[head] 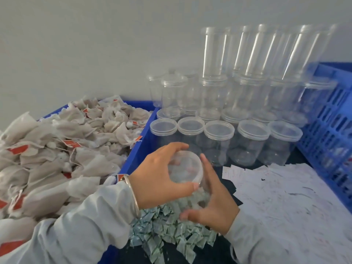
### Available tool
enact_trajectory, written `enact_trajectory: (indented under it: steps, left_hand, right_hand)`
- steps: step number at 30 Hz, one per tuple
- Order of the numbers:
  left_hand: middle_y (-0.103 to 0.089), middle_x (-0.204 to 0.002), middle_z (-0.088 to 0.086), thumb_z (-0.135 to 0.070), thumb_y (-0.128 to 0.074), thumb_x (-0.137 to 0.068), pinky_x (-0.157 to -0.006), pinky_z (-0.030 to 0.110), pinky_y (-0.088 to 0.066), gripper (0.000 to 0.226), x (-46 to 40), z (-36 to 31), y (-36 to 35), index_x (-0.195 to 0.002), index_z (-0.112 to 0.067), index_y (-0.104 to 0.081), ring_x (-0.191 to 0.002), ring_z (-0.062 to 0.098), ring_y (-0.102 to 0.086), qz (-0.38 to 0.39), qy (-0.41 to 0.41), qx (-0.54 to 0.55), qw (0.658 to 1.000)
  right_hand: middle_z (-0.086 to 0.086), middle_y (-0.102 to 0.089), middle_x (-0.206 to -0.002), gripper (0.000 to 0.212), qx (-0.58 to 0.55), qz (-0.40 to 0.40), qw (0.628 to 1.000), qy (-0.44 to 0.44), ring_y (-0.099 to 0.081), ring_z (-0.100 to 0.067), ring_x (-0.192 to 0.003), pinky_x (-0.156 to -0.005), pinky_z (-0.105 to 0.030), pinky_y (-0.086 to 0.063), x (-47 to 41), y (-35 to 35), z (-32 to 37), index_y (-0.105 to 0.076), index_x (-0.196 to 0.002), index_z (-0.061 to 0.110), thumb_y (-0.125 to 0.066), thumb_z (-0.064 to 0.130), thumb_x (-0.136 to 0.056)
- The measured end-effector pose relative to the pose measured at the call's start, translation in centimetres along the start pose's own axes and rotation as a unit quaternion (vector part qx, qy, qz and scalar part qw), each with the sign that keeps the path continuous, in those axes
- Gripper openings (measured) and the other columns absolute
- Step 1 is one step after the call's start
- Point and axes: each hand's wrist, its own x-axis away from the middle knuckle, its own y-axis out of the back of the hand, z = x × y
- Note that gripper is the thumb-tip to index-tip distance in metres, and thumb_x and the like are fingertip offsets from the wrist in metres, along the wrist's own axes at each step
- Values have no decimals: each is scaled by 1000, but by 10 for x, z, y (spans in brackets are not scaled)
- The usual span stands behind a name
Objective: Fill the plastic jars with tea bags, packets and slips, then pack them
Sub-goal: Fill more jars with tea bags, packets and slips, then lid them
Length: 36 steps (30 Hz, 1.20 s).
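Two hands hold one clear jar [187,169] at lower centre of frame. Left hand [160,176] curls over the lid, fingers and thumb gripping its rim; right hand [211,202] wraps the jar body from below, likely steadying it so the lid can turn. Green packets [163,231] lie heaped beneath, paper slips [285,197] at lower right, tea bags [57,153] fill a blue bin [142,141] at left. Empty lidded jars [219,130] stack at upper right against a plain grey wall [95,44], beside a blue crate [331,130].
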Motion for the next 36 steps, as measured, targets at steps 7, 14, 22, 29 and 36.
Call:
enact_trajectory:
  steps: [7,14,22,29,36]
  left_hand:
    - [-52,-102,-22,-64,-68,-47,-77,1,-36,67,-7,-5,-21,-103,-40,-39,-99,-13,-48,-86,19,12,996]
    - [-50,-102,-18,-84,-42,-42,-82,24,-46,103,-11,-6,-27,-133,-37,-31,-96,6,-55,-2,176,3,984]
    - [-69,-99,25,-66,-58,-57,-67,32,-58,81,-15,-4,-10,-120,-15,-49,-80,32,-70,182,385,295,855]
    - [-63,-76,20,-37,-42,-95,-54,32,-57,41,-29,-8,-8,-109,1,-49,-64,28,-68,190,422,428,776]
    - [-24,-138,-28,-57,-72,-68,-92,9,-36,89,-11,11,-21,-133,-63,-12,-123,-3,-39,37,24,-19,999]
  right_hand:
    - [6,-52,-131,90,168,-155,971,75,-54,-15,-117,-93,-46,-48,4,-1,-15,-38,-137,23,-81,44,-61]
    - [-4,-46,-133,67,440,-287,815,243,-46,-23,-124,-104,-50,-32,3,17,-33,-43,-129,14,-65,43,-72]
    - [-2,-44,-137,60,452,-273,809,256,-41,-24,-131,-108,-59,-25,2,16,-39,-43,-128,17,-63,28,-73]
    - [-4,-41,-136,89,396,-356,823,196,-37,-25,-131,-105,-55,-29,2,16,-35,-32,-136,21,-81,20,-62]
    - [-16,-55,-128,108,373,-300,872,101,-37,-23,-122,-94,-67,-39,1,28,-39,-34,-132,16,-95,15,-43]
